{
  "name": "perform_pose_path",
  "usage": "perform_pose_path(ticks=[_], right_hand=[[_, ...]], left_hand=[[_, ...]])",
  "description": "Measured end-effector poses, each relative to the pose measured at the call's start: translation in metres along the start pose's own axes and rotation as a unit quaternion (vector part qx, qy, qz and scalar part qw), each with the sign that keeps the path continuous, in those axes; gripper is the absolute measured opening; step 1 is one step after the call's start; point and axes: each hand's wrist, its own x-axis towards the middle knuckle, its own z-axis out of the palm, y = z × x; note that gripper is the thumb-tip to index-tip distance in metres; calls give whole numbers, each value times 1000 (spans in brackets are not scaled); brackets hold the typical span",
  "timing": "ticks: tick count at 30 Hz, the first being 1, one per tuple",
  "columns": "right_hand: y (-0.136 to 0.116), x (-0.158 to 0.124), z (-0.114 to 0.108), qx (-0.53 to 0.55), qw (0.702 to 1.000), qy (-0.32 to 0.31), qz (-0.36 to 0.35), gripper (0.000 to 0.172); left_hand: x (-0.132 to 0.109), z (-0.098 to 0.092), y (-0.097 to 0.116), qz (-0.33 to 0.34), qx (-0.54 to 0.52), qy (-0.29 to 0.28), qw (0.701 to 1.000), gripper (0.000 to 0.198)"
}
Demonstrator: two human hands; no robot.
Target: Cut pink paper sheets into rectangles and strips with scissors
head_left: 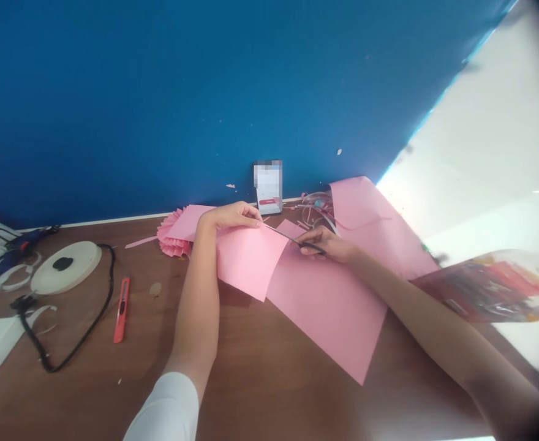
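My left hand (238, 215) pinches the upper edge of a pink paper sheet (248, 257), which it holds above the table. In my right hand (327, 242) is a pair of scissors (313, 247) with dark handles. Their blades point left and lie along the sheet's upper edge, close to my left fingers. Beneath, a larger pink sheet (329, 312) lies on the table. Behind my left wrist sits a pleated pink paper piece (173, 234), partly covered by another part of pink paper.
A phone (268, 190) leans against the blue wall. More pink paper (365, 226) and clear ribbon-like strips (315, 208) lie at the back right, near a plastic packet (494, 285). On the left are a red box cutter (121, 310), a black cable (108, 294) and a round white disc (66, 267).
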Motion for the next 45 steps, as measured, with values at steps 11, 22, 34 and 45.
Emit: perform_pose_path(ticks=[11, 22, 34, 45], right_hand=[[1, 1, -1, -3, 1000, 2, 2, 45], [2, 0, -1, -2, 1000, -6, 1, 45], [0, 0, 1, 0, 1000, -1, 0, 43], [-1, 1, 2, 13, 1000, 13, 9, 44]], left_hand=[[-3, -2, -2, -14, -5, 8, 1000, 29], [-4, -1, 0, -5, -1, 17, 1000, 28], [2, 2, 4, 10, 16, -7, 1000, 30], [7, 4, 3, 10, 33, 3, 999, 31]])
